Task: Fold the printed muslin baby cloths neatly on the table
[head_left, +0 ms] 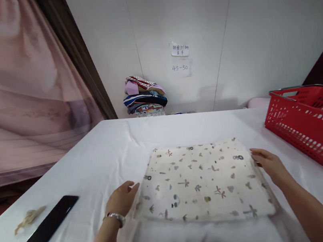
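A cream cloth (200, 180) printed with small plants, palm trees and little figures lies flat in a rectangle on the white-covered table. My left hand (123, 198) is at its left edge, thumb and forefinger apart, with nothing seen between them. A silver bracelet or watch (115, 219) circles that wrist. Along the right edge is my right hand (268, 163), its fingers stretched out beside or lightly touching the cloth. Neither hand visibly grips the fabric.
On the right stands a red perforated plastic basket (317, 126). A black flat bar (47, 229) and a small beige bundle (29, 219) lie at left. Folded fabrics (145, 95) are stacked beyond the table's far edge. A pink curtain (16, 86) hangs at left.
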Demonstrator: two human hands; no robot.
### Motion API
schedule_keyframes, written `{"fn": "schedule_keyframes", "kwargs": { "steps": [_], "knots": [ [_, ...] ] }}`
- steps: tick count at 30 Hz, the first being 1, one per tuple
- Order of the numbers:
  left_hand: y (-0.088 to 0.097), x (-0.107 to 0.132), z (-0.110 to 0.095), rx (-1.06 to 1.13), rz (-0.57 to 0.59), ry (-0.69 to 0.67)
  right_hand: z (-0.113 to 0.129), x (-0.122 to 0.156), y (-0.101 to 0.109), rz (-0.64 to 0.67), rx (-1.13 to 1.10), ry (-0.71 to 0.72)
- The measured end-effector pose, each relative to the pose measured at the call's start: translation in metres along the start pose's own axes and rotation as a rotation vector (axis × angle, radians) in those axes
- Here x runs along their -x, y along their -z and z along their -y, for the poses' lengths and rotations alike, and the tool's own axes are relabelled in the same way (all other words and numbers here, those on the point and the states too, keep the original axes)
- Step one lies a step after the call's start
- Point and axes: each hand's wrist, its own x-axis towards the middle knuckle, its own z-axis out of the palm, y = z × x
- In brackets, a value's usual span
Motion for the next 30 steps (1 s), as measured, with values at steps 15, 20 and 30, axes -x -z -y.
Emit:
{"fn": "schedule_keyframes", "kwargs": {
  "steps": [15,20,30],
  "knots": [
    [-0.079,0.001,-0.095,-0.041,0.000,-0.701,0.020,-0.027,-0.129,0.418,0.217,0.361],
    [-0.104,0.003,-0.080,-0.013,-0.185,-0.785,0.018,-0.039,-0.148,0.544,0.178,0.370],
    [-0.107,-0.005,-0.076,0.047,-0.243,-0.740,0.031,0.022,-0.118,0.692,0.343,0.696]
  ]
}}
